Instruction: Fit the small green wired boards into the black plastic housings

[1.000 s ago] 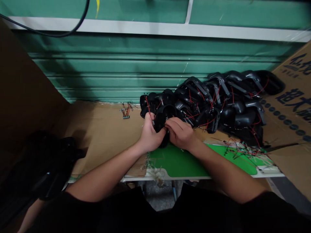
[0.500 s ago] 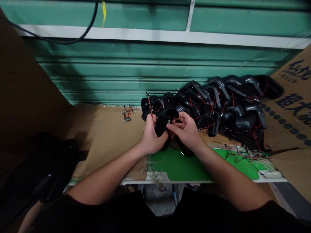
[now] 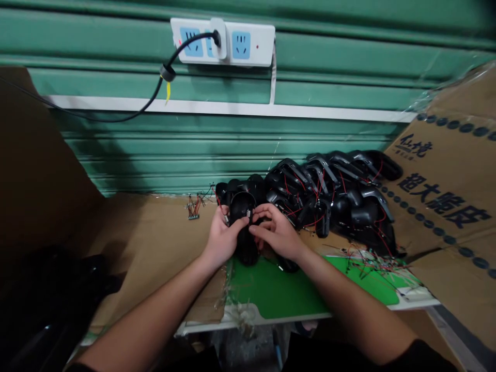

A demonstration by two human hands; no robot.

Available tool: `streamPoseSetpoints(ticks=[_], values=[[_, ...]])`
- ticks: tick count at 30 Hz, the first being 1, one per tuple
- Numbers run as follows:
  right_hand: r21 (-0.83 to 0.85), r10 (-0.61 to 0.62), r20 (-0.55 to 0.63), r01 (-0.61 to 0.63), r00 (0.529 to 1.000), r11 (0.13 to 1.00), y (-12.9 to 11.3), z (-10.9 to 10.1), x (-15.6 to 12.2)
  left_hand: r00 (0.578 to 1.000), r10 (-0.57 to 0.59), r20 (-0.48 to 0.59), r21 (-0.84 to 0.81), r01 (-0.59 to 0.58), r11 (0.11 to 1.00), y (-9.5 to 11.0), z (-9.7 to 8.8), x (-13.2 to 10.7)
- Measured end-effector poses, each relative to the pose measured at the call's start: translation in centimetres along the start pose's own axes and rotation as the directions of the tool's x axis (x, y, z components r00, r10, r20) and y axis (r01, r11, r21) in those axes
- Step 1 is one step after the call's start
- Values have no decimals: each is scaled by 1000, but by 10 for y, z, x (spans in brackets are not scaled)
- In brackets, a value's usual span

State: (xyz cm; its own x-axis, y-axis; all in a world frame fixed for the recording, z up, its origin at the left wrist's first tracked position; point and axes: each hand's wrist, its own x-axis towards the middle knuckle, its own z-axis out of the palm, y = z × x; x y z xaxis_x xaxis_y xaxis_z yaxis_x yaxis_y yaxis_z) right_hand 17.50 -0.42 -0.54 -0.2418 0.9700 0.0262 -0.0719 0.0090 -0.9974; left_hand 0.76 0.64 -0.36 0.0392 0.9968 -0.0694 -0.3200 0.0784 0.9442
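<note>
Head view: a black plastic housing [image 3: 241,204] is grasped by the fingers of both the left hand [image 3: 222,240] and the right hand [image 3: 276,232], held over a green cutting mat [image 3: 271,294], just beside a heap of red-wired black housings [image 3: 333,199].

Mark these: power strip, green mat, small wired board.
Power strip [image 3: 242,45]: head view, on the right socket.
Green mat [image 3: 275,294]: head view, on its bare middle.
Small wired board [image 3: 192,217]: head view, on the board's lower end.
</note>
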Motion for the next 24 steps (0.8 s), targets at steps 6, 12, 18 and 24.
streamPoseSetpoints(ticks=[6, 12, 18, 24], values=[[-119, -20, -15, 18, 1000, 993, 11, 11, -3, 1000, 16, -15, -46, -17, 999, -1, 1, 0], [-175, -203, -171, 173, 964, 969, -7, 3, 0, 998, 63, 27, -23, -62, 998, 5, -3, 4], [-778, -783, -190, 395, 592, 488, -29, -18, 20, 998, 41, -49, 35, -39, 999, 10, -15, 17], [-977, -751, 195, 191, 631, -94, -36, -25, 55, 999, 13, 49, -88, -8, 996, 12, -14, 16]])
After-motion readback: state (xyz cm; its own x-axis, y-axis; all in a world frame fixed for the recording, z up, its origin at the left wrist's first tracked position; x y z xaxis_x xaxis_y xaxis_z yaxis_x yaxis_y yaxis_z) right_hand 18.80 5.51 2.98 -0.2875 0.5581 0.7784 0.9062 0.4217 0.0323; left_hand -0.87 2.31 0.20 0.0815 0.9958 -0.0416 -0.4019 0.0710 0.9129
